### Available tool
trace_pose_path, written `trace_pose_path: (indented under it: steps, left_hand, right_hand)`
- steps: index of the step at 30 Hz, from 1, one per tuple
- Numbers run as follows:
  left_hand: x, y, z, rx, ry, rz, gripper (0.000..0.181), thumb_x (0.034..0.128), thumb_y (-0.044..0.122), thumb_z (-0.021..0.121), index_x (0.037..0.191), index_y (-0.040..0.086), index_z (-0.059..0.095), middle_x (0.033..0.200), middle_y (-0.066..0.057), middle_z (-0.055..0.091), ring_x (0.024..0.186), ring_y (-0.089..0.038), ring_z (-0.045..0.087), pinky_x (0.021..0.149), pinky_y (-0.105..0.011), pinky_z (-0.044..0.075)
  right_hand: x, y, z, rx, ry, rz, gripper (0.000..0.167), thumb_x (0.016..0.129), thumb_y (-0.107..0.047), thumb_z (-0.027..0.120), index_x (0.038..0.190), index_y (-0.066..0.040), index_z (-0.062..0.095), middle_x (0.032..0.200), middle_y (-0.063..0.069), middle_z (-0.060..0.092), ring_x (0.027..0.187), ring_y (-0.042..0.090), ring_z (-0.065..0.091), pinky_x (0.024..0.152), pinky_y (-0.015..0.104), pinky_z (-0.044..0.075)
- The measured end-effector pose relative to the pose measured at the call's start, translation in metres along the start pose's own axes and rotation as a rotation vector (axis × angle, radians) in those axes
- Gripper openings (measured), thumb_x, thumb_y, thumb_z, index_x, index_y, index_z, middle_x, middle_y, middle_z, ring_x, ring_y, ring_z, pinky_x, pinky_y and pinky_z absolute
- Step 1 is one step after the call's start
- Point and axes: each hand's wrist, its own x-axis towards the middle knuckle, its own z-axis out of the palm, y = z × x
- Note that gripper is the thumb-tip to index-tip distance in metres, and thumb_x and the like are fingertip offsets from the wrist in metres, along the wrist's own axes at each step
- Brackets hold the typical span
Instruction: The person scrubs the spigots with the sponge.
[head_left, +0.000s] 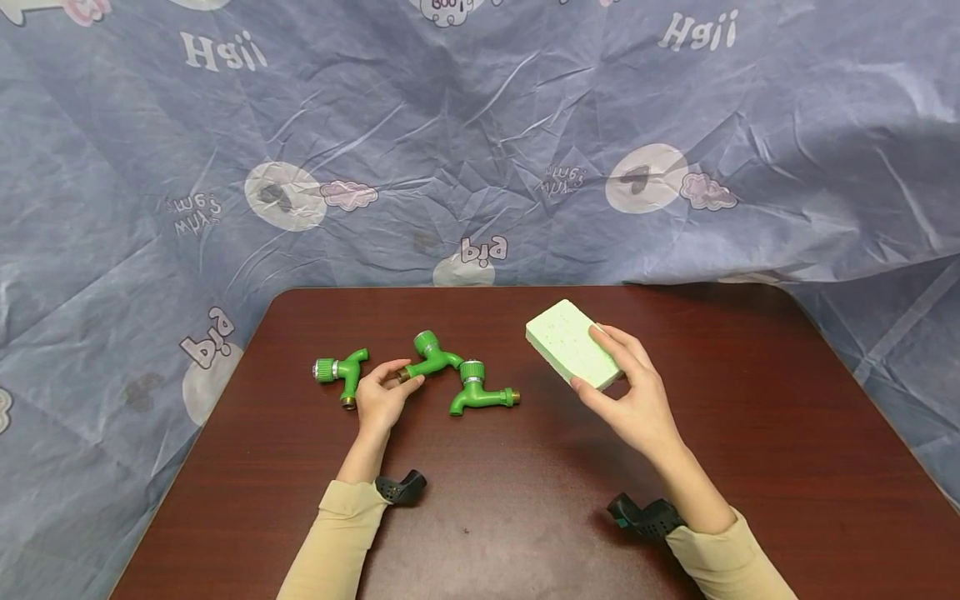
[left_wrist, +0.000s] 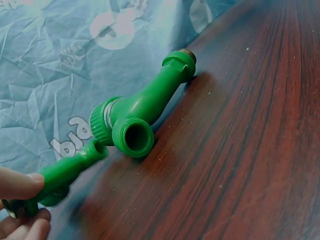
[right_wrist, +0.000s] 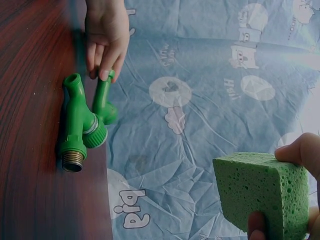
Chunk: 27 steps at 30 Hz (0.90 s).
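Note:
My left hand (head_left: pixel 381 398) pinches the threaded end of a green faucet (head_left: pixel 433 358) between thumb and fingers; the left wrist view shows the same faucet (left_wrist: pixel 65 172) at its lower left. Just right of it lies a second green faucet (head_left: pixel 480 394), its brass thread pointing right and its spout (left_wrist: pixel 134 137) facing the left wrist camera. A third green faucet (head_left: pixel 345 375) rests left of my left hand. My right hand (head_left: pixel 633 387) grips a pale green sponge (head_left: pixel 566 340) by its edges, thumb on one side and fingers on the other. Pores show on the sponge (right_wrist: pixel 250 195) in the right wrist view.
All this is at a dark reddish-brown table (head_left: pixel 480 517). Behind its far edge hangs a wrinkled blue-grey cloth (head_left: pixel 465 125) with printed words and shapes. A black band (head_left: pixel 401 487) sits on my left wrist, another (head_left: pixel 645 517) on my right.

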Motion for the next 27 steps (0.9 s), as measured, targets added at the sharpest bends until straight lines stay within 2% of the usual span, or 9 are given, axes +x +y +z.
trace_pose_path:
  steps: [5,7,11,14,18,23,27]
  left_hand:
    - [-0.004,0.009,0.006,-0.086,0.007,0.038,0.037,0.0698,-0.002,0.080,0.105,-0.004,0.068,0.092,-0.016,0.068,0.074,-0.012,0.066,0.059,-0.016,0.050]
    - [-0.003,0.006,0.009,-0.127,-0.010,0.065,0.038,0.0691,-0.001,0.081,0.105,-0.003,0.068,0.091,-0.014,0.069,0.074,-0.008,0.065,0.060,-0.017,0.051]
    - [-0.011,0.019,0.015,-0.209,-0.075,0.100,0.038,0.0688,-0.003,0.081,0.104,-0.004,0.068,0.092,-0.018,0.068,0.076,-0.015,0.066,0.062,-0.018,0.053]
    - [-0.018,0.027,0.020,-0.258,-0.122,0.103,0.037,0.0673,-0.005,0.081,0.102,-0.003,0.068,0.088,-0.014,0.068,0.074,-0.017,0.066,0.063,-0.020,0.053]
    - [-0.027,0.036,0.026,-0.319,-0.192,0.090,0.036,0.0651,-0.009,0.081,0.098,-0.001,0.069,0.083,-0.005,0.068,0.072,-0.018,0.067,0.062,-0.022,0.053]
    - [-0.036,0.044,0.031,-0.399,-0.275,0.107,0.035,0.0642,-0.013,0.078,0.094,0.003,0.071,0.083,-0.005,0.068,0.070,-0.017,0.068,0.061,-0.025,0.055]
    - [-0.040,0.046,0.034,-0.441,-0.317,0.129,0.035,0.0648,-0.015,0.077,0.097,-0.006,0.069,0.088,-0.005,0.069,0.070,-0.016,0.068,0.062,-0.026,0.056]
  right_hand:
    - [-0.001,0.001,0.000,-0.005,-0.003,0.007,0.064,0.075,-0.004,0.076,0.134,-0.014,0.053,0.137,0.002,0.045,0.109,0.014,0.046,0.068,0.015,0.041]
    - [-0.001,0.001,0.000,-0.002,-0.005,0.006,0.064,0.075,-0.004,0.076,0.134,-0.014,0.053,0.137,0.001,0.045,0.109,0.015,0.046,0.069,0.016,0.041]
    - [-0.001,-0.001,0.002,0.004,-0.012,0.009,0.066,0.074,-0.003,0.076,0.135,-0.014,0.053,0.138,0.001,0.044,0.109,0.014,0.046,0.070,0.016,0.041]
    - [-0.001,-0.006,0.003,0.003,-0.019,0.015,0.066,0.074,-0.001,0.077,0.134,-0.012,0.053,0.138,0.003,0.044,0.108,0.013,0.046,0.070,0.014,0.041]
    - [0.000,-0.024,0.002,0.008,-0.024,0.009,0.063,0.072,0.004,0.075,0.131,-0.003,0.053,0.135,0.013,0.046,0.107,0.018,0.046,0.071,0.014,0.041]
    - [-0.001,-0.044,0.000,0.008,-0.039,0.005,0.060,0.072,0.006,0.073,0.129,0.003,0.053,0.133,0.019,0.046,0.107,0.024,0.048,0.073,0.014,0.039]
    - [-0.002,-0.048,0.001,0.016,-0.061,0.008,0.060,0.073,0.006,0.073,0.129,0.003,0.053,0.133,0.018,0.046,0.107,0.026,0.049,0.074,0.015,0.040]
